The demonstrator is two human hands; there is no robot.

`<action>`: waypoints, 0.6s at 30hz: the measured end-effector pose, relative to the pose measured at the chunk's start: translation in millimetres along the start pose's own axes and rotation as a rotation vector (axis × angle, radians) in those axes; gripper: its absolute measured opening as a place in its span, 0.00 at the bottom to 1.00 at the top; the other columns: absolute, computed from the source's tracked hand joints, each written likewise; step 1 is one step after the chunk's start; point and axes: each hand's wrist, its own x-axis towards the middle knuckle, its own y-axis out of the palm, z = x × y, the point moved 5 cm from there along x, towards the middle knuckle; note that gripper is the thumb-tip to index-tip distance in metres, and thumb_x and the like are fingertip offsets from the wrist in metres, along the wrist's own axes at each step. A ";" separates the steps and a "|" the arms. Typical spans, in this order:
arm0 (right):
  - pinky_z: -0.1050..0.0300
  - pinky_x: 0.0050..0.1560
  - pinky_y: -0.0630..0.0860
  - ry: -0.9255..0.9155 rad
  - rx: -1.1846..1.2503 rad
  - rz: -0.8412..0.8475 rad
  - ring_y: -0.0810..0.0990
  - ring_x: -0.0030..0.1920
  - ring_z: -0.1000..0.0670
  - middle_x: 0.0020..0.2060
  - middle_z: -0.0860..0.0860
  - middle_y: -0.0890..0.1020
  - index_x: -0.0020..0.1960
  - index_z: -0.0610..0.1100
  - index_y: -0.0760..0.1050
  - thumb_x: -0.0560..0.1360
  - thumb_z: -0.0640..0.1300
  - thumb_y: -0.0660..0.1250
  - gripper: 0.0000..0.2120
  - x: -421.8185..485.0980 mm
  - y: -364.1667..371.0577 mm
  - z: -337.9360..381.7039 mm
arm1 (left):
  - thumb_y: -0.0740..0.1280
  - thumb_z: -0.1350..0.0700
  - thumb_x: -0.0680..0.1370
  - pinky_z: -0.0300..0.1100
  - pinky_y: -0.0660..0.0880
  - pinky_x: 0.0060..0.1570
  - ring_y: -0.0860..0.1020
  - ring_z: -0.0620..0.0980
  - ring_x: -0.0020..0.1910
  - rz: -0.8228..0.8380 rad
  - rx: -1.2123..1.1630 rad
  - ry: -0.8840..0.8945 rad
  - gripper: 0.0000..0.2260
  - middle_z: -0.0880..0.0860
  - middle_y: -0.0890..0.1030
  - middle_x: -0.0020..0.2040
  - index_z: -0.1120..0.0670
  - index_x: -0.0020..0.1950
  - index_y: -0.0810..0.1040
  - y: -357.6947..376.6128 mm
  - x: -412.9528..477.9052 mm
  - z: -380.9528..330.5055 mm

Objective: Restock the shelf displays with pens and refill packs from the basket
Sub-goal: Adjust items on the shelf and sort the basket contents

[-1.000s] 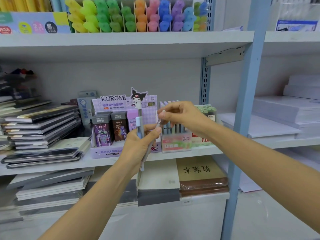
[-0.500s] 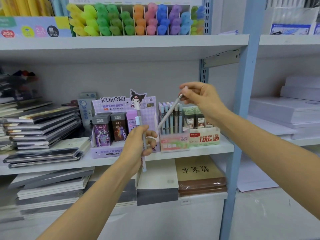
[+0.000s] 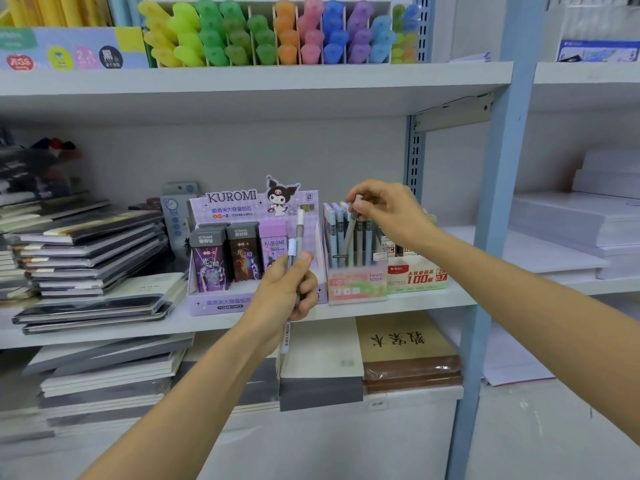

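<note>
My left hand grips two slim pens upright in front of the purple Kuromi display box on the middle shelf. My right hand pinches the top of a grey pen that stands slanted in the pink Fruit Soda pen box, among several pastel pens. Dark and purple refill packs stand in the Kuromi box. The basket is out of view.
A green-white lead refill box sits right of the pink box. Stacked notebooks fill the shelf's left. Coloured highlighters line the upper shelf. A blue upright post stands at right, with white paper stacks beyond it.
My right hand took one pen from the left hand's bundle, lifted it up and right, then lowered it into the pink box. The left hand stayed almost still.
</note>
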 end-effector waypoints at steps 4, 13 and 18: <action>0.63 0.52 0.80 0.005 -0.048 0.114 0.83 0.47 0.53 0.45 0.49 0.84 0.54 0.43 0.80 0.79 0.39 0.64 0.07 5.3 -0.9 1.1 | 0.60 0.53 0.82 0.35 0.59 0.20 0.65 0.45 0.23 0.013 -0.009 0.005 0.09 0.49 0.71 0.31 0.56 0.46 0.64 -3.6 2.2 1.5; 0.59 0.45 0.79 0.089 -0.018 -0.010 0.80 0.40 0.51 0.41 0.48 0.81 0.51 0.40 0.79 0.73 0.38 0.72 0.07 4.9 20.3 -6.1 | 0.61 0.54 0.82 0.34 0.61 0.21 0.66 0.44 0.26 0.125 -0.047 0.073 0.10 0.47 0.72 0.33 0.55 0.45 0.63 0.8 -1.2 2.1; 0.65 0.44 0.72 0.070 -0.115 -0.076 0.74 0.40 0.54 0.45 0.50 0.77 0.50 0.45 0.82 0.74 0.45 0.72 0.06 5.3 17.4 -2.2 | 0.61 0.54 0.82 0.33 0.62 0.21 0.66 0.44 0.26 0.137 -0.045 0.080 0.09 0.47 0.72 0.32 0.55 0.45 0.64 -0.8 -3.9 0.4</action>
